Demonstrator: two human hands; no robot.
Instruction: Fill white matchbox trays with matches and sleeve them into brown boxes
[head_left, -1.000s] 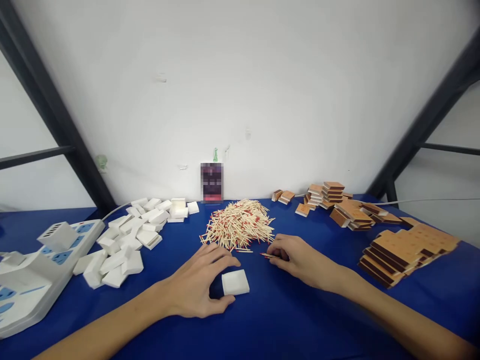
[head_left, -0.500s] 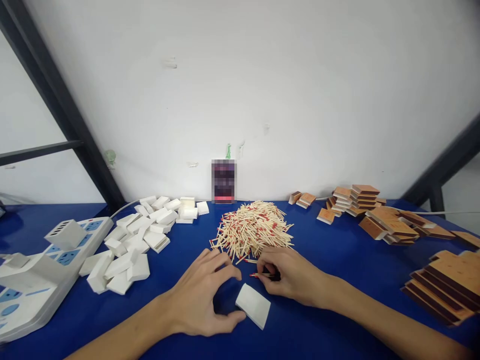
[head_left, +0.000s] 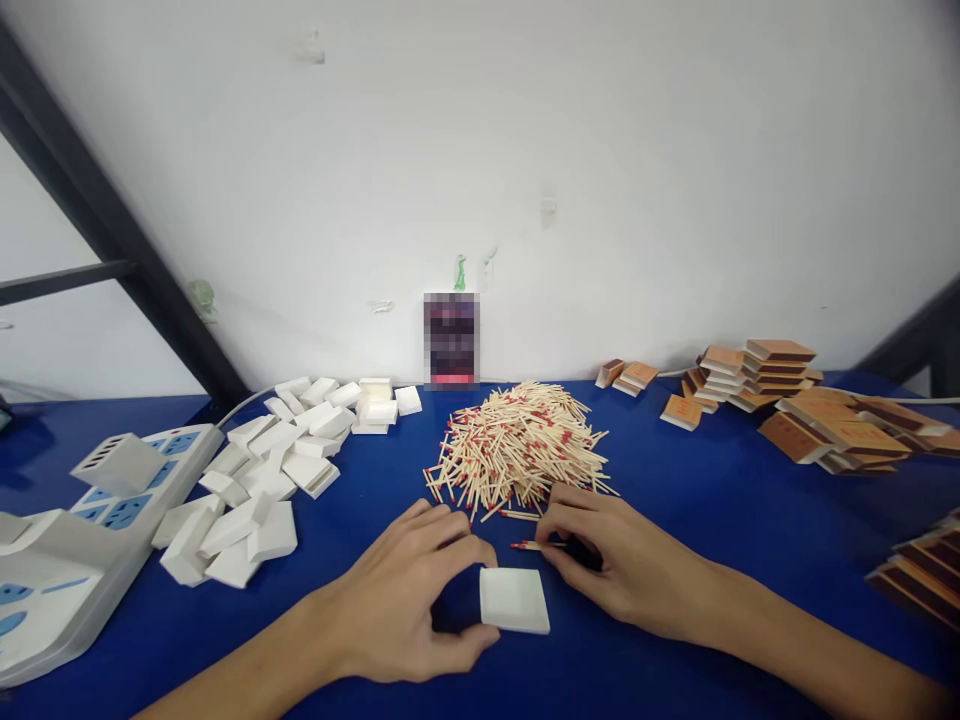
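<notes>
A small white matchbox tray (head_left: 514, 601) lies on the blue table, with the thumb and forefinger of my left hand (head_left: 420, 590) at the two corners of its left end. My right hand (head_left: 600, 550) pinches a few red-tipped matches (head_left: 526, 546) just beyond the tray's right end. Their heads point left, and the rest of the sticks is partly behind the fingers. Right behind both hands spreads a big heap of loose matches (head_left: 525, 440), a few of them lying at its front edge near my right fingertips.
Many white trays (head_left: 277, 450) are heaped on the left beside a white power strip (head_left: 187, 450). Orange-brown matchbox sleeves (head_left: 840, 430) are stacked on the right, more at the lower right edge (head_left: 922, 575). A blurred-out dark rectangle (head_left: 451, 340) stands against the wall.
The white tray has turned from slanted to nearly straight, and my left fingers have come up to its end. My right hand still pinches the matches. The view has shifted a little.
</notes>
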